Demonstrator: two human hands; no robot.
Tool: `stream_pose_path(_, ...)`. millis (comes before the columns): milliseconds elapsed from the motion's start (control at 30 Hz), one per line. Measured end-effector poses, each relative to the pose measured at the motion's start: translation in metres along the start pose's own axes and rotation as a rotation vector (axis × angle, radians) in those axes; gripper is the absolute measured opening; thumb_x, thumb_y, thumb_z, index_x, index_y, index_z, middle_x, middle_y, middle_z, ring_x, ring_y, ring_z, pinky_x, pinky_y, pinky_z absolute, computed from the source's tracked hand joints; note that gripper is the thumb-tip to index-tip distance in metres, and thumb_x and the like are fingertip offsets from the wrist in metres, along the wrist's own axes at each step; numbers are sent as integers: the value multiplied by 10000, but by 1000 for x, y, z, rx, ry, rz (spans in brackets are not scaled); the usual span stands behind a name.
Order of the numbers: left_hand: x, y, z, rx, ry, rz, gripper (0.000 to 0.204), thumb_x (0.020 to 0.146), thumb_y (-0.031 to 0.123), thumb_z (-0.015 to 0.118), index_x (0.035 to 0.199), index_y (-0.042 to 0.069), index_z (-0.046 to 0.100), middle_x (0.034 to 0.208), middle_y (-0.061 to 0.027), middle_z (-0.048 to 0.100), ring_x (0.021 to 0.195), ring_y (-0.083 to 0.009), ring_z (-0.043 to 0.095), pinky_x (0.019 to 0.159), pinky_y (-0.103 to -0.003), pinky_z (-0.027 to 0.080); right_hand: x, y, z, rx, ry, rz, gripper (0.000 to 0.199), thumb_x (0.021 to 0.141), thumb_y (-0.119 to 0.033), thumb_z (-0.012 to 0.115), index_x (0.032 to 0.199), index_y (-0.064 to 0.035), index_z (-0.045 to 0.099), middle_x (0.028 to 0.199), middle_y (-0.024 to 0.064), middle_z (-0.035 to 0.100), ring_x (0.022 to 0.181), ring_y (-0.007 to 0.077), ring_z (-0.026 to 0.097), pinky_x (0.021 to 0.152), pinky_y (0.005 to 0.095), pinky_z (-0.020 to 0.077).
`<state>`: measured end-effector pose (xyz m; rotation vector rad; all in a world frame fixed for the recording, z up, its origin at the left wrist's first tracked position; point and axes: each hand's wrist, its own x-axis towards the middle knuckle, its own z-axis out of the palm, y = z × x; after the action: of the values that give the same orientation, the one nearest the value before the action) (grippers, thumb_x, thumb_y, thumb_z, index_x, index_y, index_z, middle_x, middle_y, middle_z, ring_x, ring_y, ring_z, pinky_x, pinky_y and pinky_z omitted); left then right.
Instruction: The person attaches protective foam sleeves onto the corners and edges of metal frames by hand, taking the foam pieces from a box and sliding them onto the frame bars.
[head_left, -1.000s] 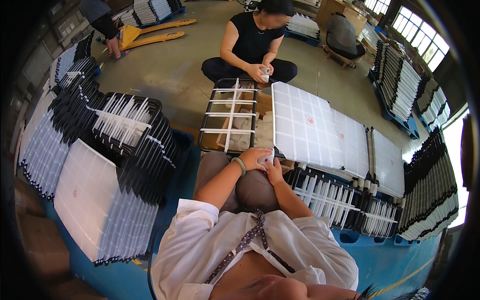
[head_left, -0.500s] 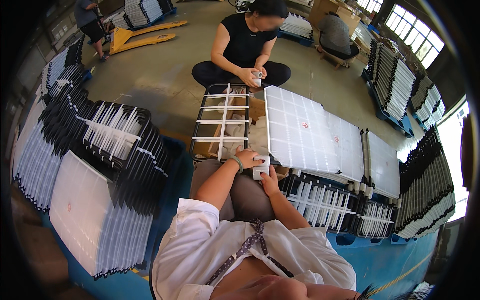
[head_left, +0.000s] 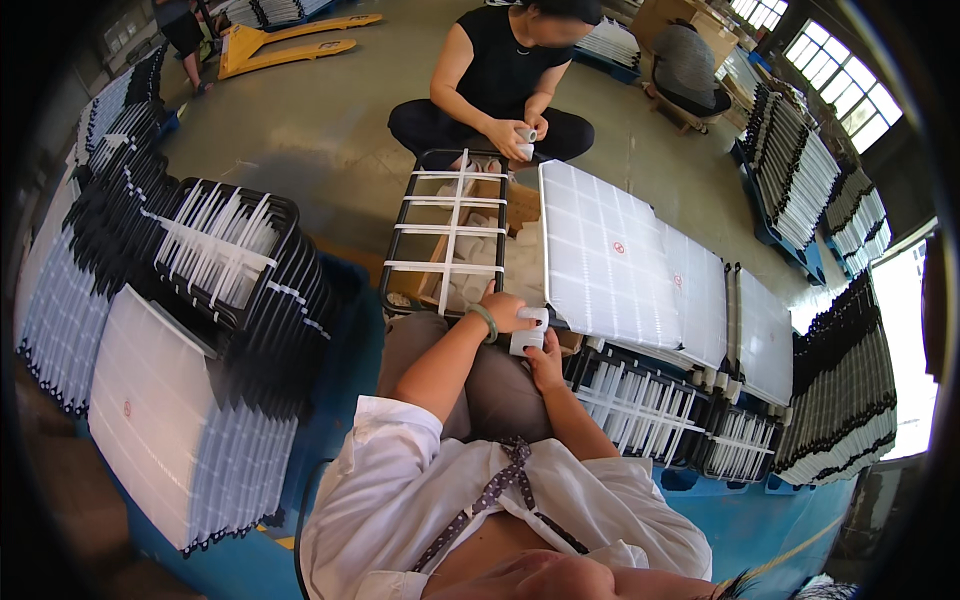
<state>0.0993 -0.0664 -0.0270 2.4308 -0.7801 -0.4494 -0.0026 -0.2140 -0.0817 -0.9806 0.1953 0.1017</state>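
Above my knees, my left hand [head_left: 508,312], with a green bangle at its wrist, is closed around the upper of two short white tubular plastic pieces [head_left: 536,317]. My right hand [head_left: 545,362] grips the lower white tubular piece [head_left: 525,343] from the right, its fingertips on the side. The two pieces sit end to end or touching; how they join is hidden by my fingers. Just beyond my hands, a wooden or cardboard box [head_left: 431,287] holds several similar white pieces [head_left: 487,248], partly beneath a black frame with white crossbars [head_left: 399,246].
Opposite me sits a person in black [head_left: 497,85], holding similar white pieces [head_left: 526,142]. White panels [head_left: 603,245] lie stacked at right. Racks of black-edged panels [head_left: 155,400] stand at left. A yellow pallet jack [head_left: 285,47] and another seated person [head_left: 686,68] are farther back.
The whole view has shifted slightly. My hands stay at the two white pieces, with my left fingers wrapped a little further over the upper one.
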Motion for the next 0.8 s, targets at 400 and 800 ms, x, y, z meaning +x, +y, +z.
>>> stream_pose_path(400,-4,9,-9,-89,32,-55,496,690,563,545,801,86,626,790,-117,627,833,-280,582,884,-469,278,12,11,-10,122,148,158,552,700,98,491,1208,-89,384,1070,80,509,955,212,523,831,361,447)
stream_pose_path(800,-2,9,-9,-45,85,-26,450,667,493,604,826,73,607,779,-119,627,770,-287,590,753,-389,374,13,12,-9,119,169,149,475,804,18,511,1234,-119,362,1075,58,507,958,217,523,795,391,466)
